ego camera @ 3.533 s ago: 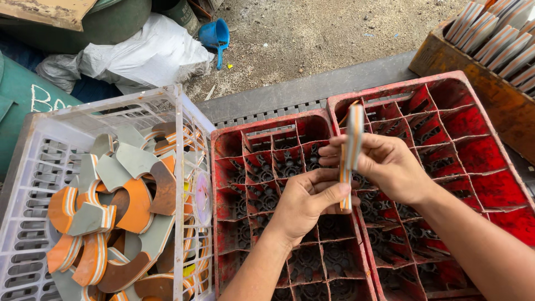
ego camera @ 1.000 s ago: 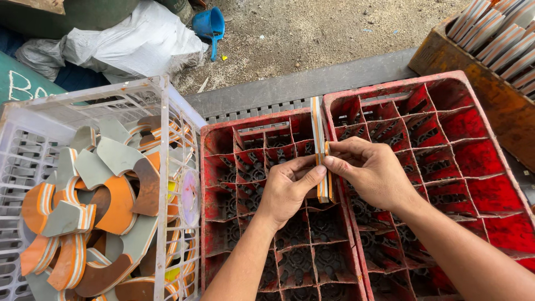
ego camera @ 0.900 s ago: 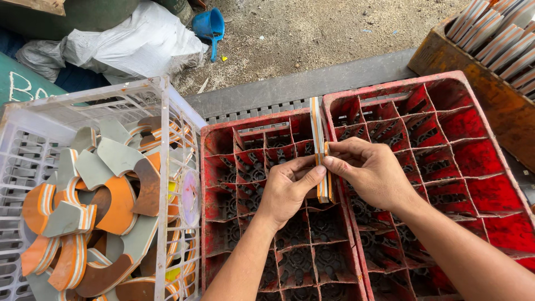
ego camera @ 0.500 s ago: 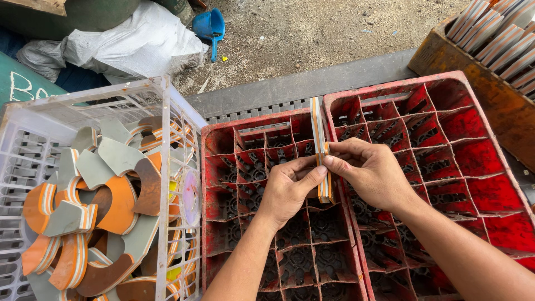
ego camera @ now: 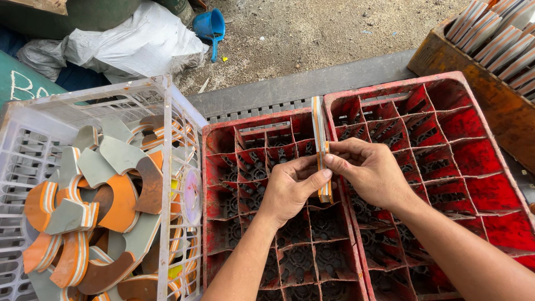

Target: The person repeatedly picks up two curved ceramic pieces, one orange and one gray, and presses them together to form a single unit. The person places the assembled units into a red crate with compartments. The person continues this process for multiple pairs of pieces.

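Orange, grey and white layers run along the long narrow foam strip (ego camera: 321, 146) that both hands pinch — the left hand (ego camera: 291, 187) from the 8 o'clock side, the right hand (ego camera: 369, 170) from the 3 o'clock side, fingertips closed on the strip's lower half. It stands on edge over the seam where the left red plastic divided crate (ego camera: 262, 234) meets the right red plastic divided crate (ego camera: 473, 167), its long axis running from 12 o'clock down to 6 o'clock, the upper end pointing away from the person.

The strip's lower end is partly covered by the left thumb and fingers, so how it rests on the crate rims is hard to make out. Both forearms leave the view at the bottom edge. At 9 o'clock the white plastic lattice basket (ego camera: 173, 145) is cut off on its left, holding curved orange and grey foam offcuts (ego camera: 106, 195) piled so that many hide each other. At 1 o'clock the rusty brown box of stacked strips (ego camera: 473, 72) is clipped by the corner; a blue plastic scoop (ego camera: 210, 25) and a crumpled white sack (ego camera: 139, 39) lie at 11 o'clock.

Compared with half a second ago nothing visible has shifted — same grip, same place; a few seconds back the strip was raised higher, tilted above the right crate.
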